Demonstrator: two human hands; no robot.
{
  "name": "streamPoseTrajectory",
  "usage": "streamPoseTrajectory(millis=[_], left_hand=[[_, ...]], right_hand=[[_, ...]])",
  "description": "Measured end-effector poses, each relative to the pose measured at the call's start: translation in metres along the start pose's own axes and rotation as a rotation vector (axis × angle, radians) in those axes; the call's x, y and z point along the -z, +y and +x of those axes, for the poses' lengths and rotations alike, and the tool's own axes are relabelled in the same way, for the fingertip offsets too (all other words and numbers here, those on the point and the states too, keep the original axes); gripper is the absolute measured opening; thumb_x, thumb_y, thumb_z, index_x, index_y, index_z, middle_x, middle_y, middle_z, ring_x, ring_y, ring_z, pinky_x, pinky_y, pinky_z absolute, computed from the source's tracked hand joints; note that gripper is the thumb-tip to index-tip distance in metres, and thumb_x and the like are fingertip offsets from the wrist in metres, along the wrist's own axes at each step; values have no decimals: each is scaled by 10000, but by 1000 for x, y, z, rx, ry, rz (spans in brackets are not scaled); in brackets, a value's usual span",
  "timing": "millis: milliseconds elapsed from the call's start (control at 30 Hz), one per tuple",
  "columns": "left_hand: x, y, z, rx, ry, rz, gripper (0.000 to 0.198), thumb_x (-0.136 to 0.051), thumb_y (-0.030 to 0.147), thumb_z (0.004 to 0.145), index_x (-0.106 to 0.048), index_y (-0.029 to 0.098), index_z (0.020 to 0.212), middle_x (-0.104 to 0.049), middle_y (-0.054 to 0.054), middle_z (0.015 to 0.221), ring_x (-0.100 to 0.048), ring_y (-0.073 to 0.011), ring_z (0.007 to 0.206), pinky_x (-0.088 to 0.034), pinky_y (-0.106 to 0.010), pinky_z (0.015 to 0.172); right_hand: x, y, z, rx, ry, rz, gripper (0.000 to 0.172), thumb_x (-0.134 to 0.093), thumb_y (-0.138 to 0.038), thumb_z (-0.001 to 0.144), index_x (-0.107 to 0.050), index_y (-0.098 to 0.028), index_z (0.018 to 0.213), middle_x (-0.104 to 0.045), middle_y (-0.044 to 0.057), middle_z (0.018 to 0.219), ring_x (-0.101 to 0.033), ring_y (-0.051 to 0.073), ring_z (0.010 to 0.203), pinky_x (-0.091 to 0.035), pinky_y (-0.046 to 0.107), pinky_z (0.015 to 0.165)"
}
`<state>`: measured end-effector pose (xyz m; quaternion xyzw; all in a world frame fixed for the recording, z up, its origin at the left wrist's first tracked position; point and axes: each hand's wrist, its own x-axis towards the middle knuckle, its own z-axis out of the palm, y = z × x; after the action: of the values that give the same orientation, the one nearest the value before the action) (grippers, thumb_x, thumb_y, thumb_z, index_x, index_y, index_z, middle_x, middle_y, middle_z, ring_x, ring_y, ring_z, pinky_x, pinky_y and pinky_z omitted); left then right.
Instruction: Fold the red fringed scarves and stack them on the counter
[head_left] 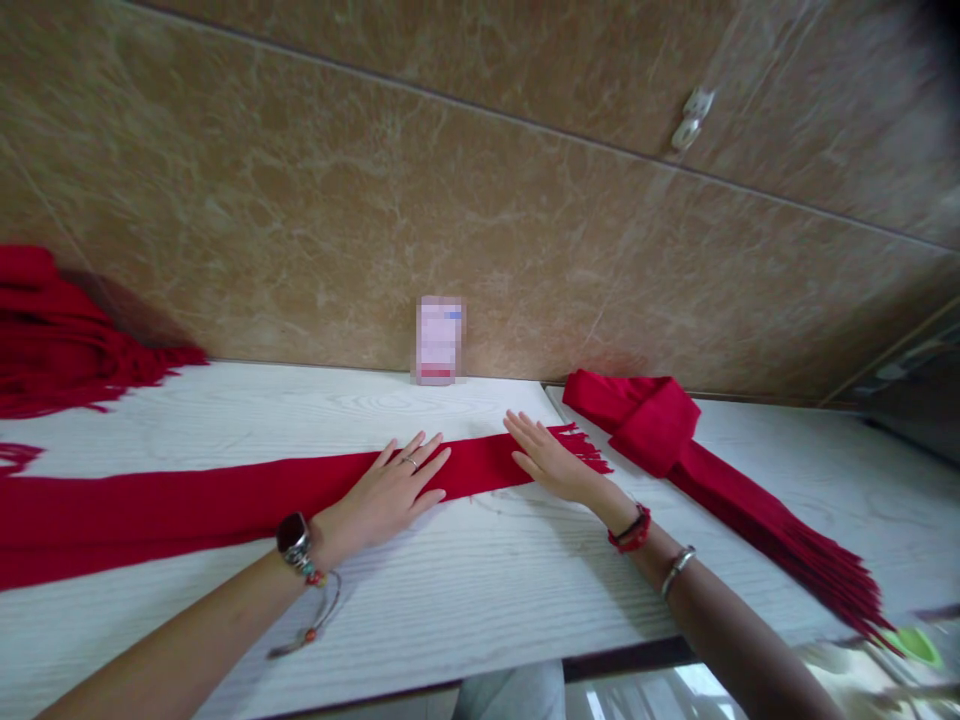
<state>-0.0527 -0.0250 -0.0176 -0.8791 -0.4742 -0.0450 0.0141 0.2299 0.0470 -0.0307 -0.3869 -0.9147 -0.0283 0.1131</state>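
Observation:
A long red scarf lies stretched across the white table, its fringed end towards the right. My left hand rests flat on the scarf with fingers spread; a ring and a wristwatch show on it. Near the fringe, my right hand lies flat across the scarf with its fingers stretched out. Neither hand grips the cloth. Just right of my right hand is another red scarf, folded over at its top, its fringe trailing to the table's front edge.
Red fringed cloth is piled at the far left. A small upright card or packet, blurred, leans against the brown tiled wall. A white hook is on the wall. The white table ends near my legs; a green item is below right.

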Motion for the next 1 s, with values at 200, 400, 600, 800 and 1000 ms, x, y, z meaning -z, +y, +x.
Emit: streamPoseTrajectory(millis=[200, 400, 600, 800, 1000], left_hand=[[-4, -3, 1, -8, -75, -13, 547, -260, 506, 923, -279, 228, 1394, -221, -56, 1470, -173, -241, 1352, -168, -437, 1065], [-1, -5, 0, -16, -92, -21, 541, -231, 500, 931, -281, 222, 1393, -212, -60, 1472, -169, -230, 1353, -169, -421, 1070], [-1, -7, -1, 80, -18, -14, 523, -261, 434, 937, -295, 172, 1388, -234, -92, 1463, -207, -253, 1342, -213, -449, 1054], [1, -5, 0, 90, -45, -30, 514, -283, 401, 935, -292, 157, 1387, -234, -95, 1464, -184, -252, 1348, -211, -454, 1060], [5, -10, 2, 75, -100, -64, 538, -290, 439, 931, -282, 156, 1389, -222, -90, 1469, -176, -240, 1350, -189, -433, 1070]], right_hand=[[-11, 14, -9, 19, -66, -135, 455, -297, -265, 937, -345, -98, 1357, -317, 188, 1415, -278, 285, 1307, -332, 504, 1002], [-17, 46, -17, -139, -25, -282, 365, -320, -159, 907, -528, -95, 1200, -404, 232, 1347, -327, 354, 1271, -348, 607, 930], [0, 5, 7, -62, 85, -18, 506, -265, -311, 938, -247, -98, 1397, -248, 161, 1453, -141, 249, 1351, -214, 510, 1063], [-2, -51, 26, 185, -102, 83, 537, -269, -400, 940, -235, -141, 1410, -254, 134, 1456, -180, 237, 1345, -211, 475, 1074], [-4, -51, 23, 153, -170, 82, 547, -233, -422, 944, -209, -151, 1418, -237, 133, 1460, -199, 231, 1341, -213, 472, 1073]])
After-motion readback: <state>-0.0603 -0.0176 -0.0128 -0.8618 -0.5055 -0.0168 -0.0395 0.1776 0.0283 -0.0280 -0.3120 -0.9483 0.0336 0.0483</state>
